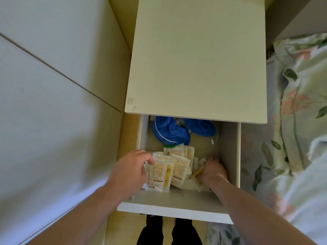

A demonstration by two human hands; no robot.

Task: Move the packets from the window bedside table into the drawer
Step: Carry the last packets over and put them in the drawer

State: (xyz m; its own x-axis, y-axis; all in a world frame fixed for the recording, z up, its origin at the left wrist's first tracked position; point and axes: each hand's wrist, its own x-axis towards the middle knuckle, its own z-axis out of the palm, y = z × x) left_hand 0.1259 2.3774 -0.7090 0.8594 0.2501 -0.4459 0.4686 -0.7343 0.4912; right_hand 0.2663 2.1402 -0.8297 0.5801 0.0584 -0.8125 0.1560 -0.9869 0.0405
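Packets [169,167] are lying in a loose, overlapping heap at the near end of the open drawer [230,147], in the lower middle of the frame, while the bedside table [196,64] top above them is showing nothing on it. Both hands are reaching down into the drawer: the left hand [131,169] is pinching the edge of the nearest packets between thumb and curled fingers, and the right hand [212,171] is curling round a clutch of packets at the right side of the heap, against the drawer's right wall. Judging from this, the step in hand is settling the heap so it sits low enough for the drawer to shut. Doing that well is likely calling for spreading the packets flat toward the bare floor in the middle of the drawer, rather than leaving them stacked at the front wall [173,207], where a raised corner could be catching on the table's underside. A blue cloth bundle [171,131] is filling the far part of the drawer and a thin white cable [210,144] is trailing beside it, so pushing the packets too far back is risking snagging that cable. Floral bedding [299,103] is lying at the right of the frame.
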